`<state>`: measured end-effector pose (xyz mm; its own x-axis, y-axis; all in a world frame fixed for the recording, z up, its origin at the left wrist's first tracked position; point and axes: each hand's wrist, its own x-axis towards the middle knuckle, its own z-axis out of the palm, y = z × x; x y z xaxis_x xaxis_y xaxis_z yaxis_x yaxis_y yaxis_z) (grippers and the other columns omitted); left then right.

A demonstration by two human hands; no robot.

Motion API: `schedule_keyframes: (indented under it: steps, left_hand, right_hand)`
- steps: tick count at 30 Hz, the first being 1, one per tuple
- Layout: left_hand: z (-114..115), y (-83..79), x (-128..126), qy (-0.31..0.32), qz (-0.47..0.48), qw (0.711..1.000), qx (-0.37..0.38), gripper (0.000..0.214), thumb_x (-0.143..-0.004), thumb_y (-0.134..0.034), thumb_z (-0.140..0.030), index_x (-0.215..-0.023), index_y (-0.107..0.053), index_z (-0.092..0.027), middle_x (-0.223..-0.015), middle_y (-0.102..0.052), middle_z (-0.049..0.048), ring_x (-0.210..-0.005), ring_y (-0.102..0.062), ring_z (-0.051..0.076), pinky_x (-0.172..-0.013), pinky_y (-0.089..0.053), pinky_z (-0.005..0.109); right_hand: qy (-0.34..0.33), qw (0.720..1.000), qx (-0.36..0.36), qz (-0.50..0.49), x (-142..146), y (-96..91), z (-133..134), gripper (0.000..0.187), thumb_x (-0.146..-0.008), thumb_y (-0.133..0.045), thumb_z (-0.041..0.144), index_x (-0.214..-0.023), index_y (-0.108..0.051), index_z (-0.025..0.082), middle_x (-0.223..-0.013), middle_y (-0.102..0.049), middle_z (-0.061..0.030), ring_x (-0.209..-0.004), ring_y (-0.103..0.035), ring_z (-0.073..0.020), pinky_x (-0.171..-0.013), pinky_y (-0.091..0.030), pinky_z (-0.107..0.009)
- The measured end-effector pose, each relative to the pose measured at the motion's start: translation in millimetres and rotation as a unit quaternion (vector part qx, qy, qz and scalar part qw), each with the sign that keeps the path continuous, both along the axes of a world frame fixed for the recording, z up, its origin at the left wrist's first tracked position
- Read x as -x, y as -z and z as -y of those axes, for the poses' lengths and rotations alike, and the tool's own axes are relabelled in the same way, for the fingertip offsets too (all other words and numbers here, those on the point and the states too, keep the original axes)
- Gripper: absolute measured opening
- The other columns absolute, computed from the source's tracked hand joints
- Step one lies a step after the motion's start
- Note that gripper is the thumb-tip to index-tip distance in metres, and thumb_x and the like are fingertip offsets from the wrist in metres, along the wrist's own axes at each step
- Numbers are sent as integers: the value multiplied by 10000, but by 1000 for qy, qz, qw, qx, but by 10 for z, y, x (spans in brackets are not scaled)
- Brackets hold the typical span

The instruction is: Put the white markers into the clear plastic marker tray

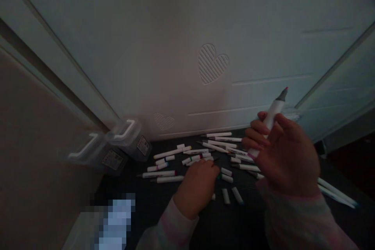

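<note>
My right hand (285, 152) is raised, palm up, with its fingers around a white marker (274, 113). This marker is uncapped, and its grey end with a reddish nib points up and away. My left hand (197, 187) is low over the dark surface among scattered markers, fingers bent down and closed. Its fingertips are hidden, so what they hold, if anything, does not show. Just beyond it lie white caps with coloured bands (195, 158). To its right are several loose caps (225, 195). Uncapped white markers (170, 179) lie to its left.
Two clear lidded boxes with white handles (130, 136) stand at the left on the dark tabletop (234, 224). A white panel with embossed hearts (212, 64) rises behind. More markers (336, 193) lie at the right. A pixelated bright patch (117, 222) covers the lower left.
</note>
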<state>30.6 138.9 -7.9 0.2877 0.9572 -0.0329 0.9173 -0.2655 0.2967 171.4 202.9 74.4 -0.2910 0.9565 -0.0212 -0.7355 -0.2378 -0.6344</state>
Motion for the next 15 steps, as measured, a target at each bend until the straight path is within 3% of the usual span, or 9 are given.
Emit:
schedule_keyframes:
  steps: [3, 6, 10, 15]
  left_hand:
    - [-15, 51, -21, -7, -2, 1000, 13, 193, -800, -416, -102, -854, -578, -192, -904, -600, 34, -893, -534, 183, -800, -416, 299]
    - [-24, 0, 84, -50, -9, 998, 27, 264, -783, -416, -92, -964, -572, -205, -982, -603, 37, -953, -532, 187, -836, -401, 297]
    - [-53, -51, 437, -168, -39, 984, 43, 298, -764, -407, -97, -993, -580, -178, -1023, -599, 79, -984, -526, 223, -850, -389, 333]
    - [-69, 42, 884, -288, -76, 951, 82, 279, -748, -426, -129, -968, -591, -169, -997, -616, 94, -929, -561, 219, -784, -416, 317]
  right_hand:
    - [9, 1000, -8, 16, -15, -9, 0, 191, -807, -420, 289, -742, -571, 192, -575, -276, 33, -454, -214, -66, -383, -242, -190]
    - [17, 1000, -11, 24, -36, -17, 1, 167, -792, -444, 295, -736, -564, 194, -586, -265, 34, -452, -219, -66, -378, -249, -192]
    - [20, 1000, -12, 10, -63, -20, 3, 190, -803, -417, 287, -734, -561, 184, -591, -252, 36, -456, -220, -62, -380, -266, -182]
    - [22, 999, -24, 24, -57, -26, 8, 185, -803, -422, 293, -742, -568, 197, -599, -254, 32, -456, -216, -70, -381, -256, -196]
